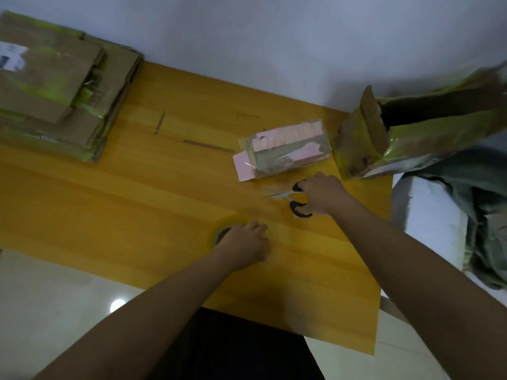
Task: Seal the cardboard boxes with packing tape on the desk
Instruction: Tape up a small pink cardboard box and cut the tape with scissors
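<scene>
Yellow wooden desk (137, 204) fills most of the view, pale wall behind, glossy floor at bottom left.

Tape roll (223, 233), clear/yellowish, lies flat on the desk near centre, partly under the left hand (247, 242). Hand rests on the roll's 3 o'clock side, fingers curled loosely over the rim & onto the desk; can't tell if it truly grips the roll or just lies on it. Roll's core shows at 9 o'clock of the hand.

Small pink-and-brown box (285, 149) lies on its side at approx 1 o'clock from the tape roll, well apart from it, one end flap open toward the left, old tape patches on its faces. It sits just beyond the right hand (323, 194), at that hand's 11 o'clock, near but not touching.

Right hand holds black-handled scissors (290, 198), fingers curled at the handle loops; blades slightly parted, pointing to 9 o'clock, lying low over the desk between box & roll.

Bigger open cardboard box (397, 138), covered w/ yellow-green tape, stands at 3 o'clock of the small box, at the desk's right edge, flap up.

Stack of flattened cardboard boxes (55, 86) w/ green tape sits at 10 o'clock, far left corner of the desk.

Grey cloth heap (466, 209) lies off the desk's right side.
</scene>
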`<state>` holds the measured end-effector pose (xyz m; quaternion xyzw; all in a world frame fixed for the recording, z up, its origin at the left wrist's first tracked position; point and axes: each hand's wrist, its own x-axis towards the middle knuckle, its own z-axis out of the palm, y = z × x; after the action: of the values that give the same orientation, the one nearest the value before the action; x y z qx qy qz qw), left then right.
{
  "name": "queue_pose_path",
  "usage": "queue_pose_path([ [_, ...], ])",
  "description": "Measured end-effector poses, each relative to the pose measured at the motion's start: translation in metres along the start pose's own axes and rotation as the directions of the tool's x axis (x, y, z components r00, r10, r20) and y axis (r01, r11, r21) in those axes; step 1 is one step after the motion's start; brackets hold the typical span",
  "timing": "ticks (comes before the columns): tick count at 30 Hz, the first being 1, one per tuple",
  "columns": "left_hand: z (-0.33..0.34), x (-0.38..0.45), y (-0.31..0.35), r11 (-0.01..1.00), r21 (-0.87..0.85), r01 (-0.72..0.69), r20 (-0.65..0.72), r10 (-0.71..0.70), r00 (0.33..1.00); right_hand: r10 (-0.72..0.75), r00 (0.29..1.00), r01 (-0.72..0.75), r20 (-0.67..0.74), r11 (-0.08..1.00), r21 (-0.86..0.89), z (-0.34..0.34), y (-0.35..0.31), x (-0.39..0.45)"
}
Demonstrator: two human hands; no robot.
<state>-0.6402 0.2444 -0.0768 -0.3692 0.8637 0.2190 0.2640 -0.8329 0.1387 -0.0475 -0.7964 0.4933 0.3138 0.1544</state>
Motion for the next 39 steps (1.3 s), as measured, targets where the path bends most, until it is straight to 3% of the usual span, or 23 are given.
queue_pose_path([
  [5, -0.009, 0.009, -0.019, 0.976, 0.150, -0.161, 0.068, 0.152, 0.986, -0.007, 0.999, 0.005, -0.033, 0.999, -0.035, 0.007, -0.002, -0.001],
  [7, -0.014, 0.009, -0.033, 0.965, 0.090, -0.248, -0.172, 0.260, 0.950, -0.005, 0.999, 0.004, -0.036, 0.999, -0.035, 0.008, -0.001, -0.002],
  [8, -0.017, 0.012, -0.041, 0.953, 0.106, -0.284, -0.372, 0.303, 0.877, -0.004, 0.999, 0.003, -0.038, 0.999, -0.034, 0.008, 0.000, -0.002],
  [10, -0.027, 0.021, -0.059, 0.970, 0.149, -0.191, -0.665, 0.242, 0.707, 0.003, 0.999, -0.004, -0.038, 1.000, -0.031, 0.009, 0.001, -0.003],
  [12, -0.050, 0.038, -0.071, 0.995, 0.095, -0.043, -0.736, 0.099, 0.670, 0.014, 0.999, -0.015, -0.040, 0.999, -0.038, 0.011, 0.001, -0.003],
  [16, -0.082, 0.071, -0.086, 0.990, -0.120, 0.072, -0.528, -0.125, 0.840, 0.023, 0.998, -0.024, -0.054, 1.000, -0.009, 0.012, 0.002, -0.003],
  [19, -0.080, 0.089, -0.098, 0.977, -0.119, 0.179, -0.380, -0.211, 0.901, 0.039, 0.998, -0.038, -0.041, 0.999, 0.024, 0.016, 0.001, -0.002],
  [23, -0.077, 0.098, -0.112, 0.972, -0.107, 0.211, -0.355, -0.236, 0.905, 0.103, 0.992, -0.101, 0.075, 0.995, -0.021, 0.041, -0.002, -0.006],
  [28, -0.079, 0.102, -0.124, 0.969, -0.125, 0.211, -0.365, -0.243, 0.899, 0.348, 0.935, -0.353, 0.067, 0.894, 0.275, 0.075, -0.010, -0.016],
  [32, -0.077, 0.097, -0.121, 0.984, -0.130, 0.121, -0.409, -0.164, 0.898, 0.429, 0.903, -0.396, 0.015, 0.819, 0.415, 0.072, -0.034, -0.010],
  [34, -0.076, 0.096, -0.120, 0.989, -0.085, 0.124, -0.475, -0.150, 0.867, 0.518, 0.845, -0.355, -0.134, 0.730, 0.584, 0.066, -0.044, -0.008],
  [36, -0.080, 0.093, -0.122, 0.985, -0.115, 0.127, -0.383, -0.162, 0.909, 0.583, 0.780, -0.154, -0.230, 0.534, 0.831, 0.064, -0.058, -0.002],
  [37, -0.078, 0.092, -0.125, 0.985, -0.116, 0.124, -0.388, -0.160, 0.908, 0.587, 0.785, -0.028, -0.197, 0.352, 0.936, 0.060, -0.066, 0.004],
  [39, -0.077, 0.085, -0.128, 0.985, -0.116, 0.129, -0.409, -0.165, 0.898, 0.547, 0.835, 0.159, -0.058, -0.140, 0.977, 0.052, -0.083, 0.020],
])
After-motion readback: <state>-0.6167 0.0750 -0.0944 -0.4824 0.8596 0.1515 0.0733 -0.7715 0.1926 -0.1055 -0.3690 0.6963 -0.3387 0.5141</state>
